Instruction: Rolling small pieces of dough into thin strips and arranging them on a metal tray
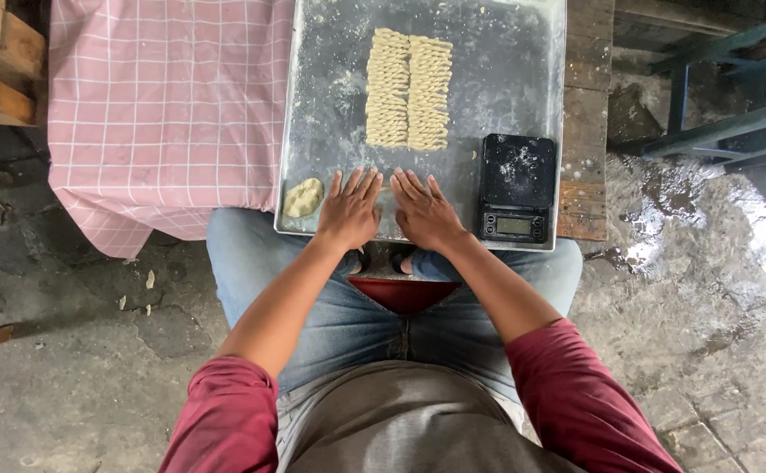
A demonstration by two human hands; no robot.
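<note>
Both hands lie flat and open, fingers spread, side by side at the near edge of a floured metal tray [330, 105]: left hand [349, 211], right hand [425, 213]. Two rows of twisted dough sticks [407, 89] sit beyond them; a dough lump [302, 197] lies left, a black scale [516, 187] right, a pink checked cloth [164, 105] alongside.

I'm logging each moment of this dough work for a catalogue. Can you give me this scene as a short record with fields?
Setting: person seated at a floured metal tray, seen from above
Left hand: left hand flat, palm down on the tray's near edge
Right hand: right hand flat beside it, palm down
Under hands: hidden, cannot tell
Finished pieces: twisted dough sticks in two rows mid-tray
Spare dough: small lump left of the left hand
Scale: black digital scale right of the right hand
Beside tray: pink checked cloth
</note>
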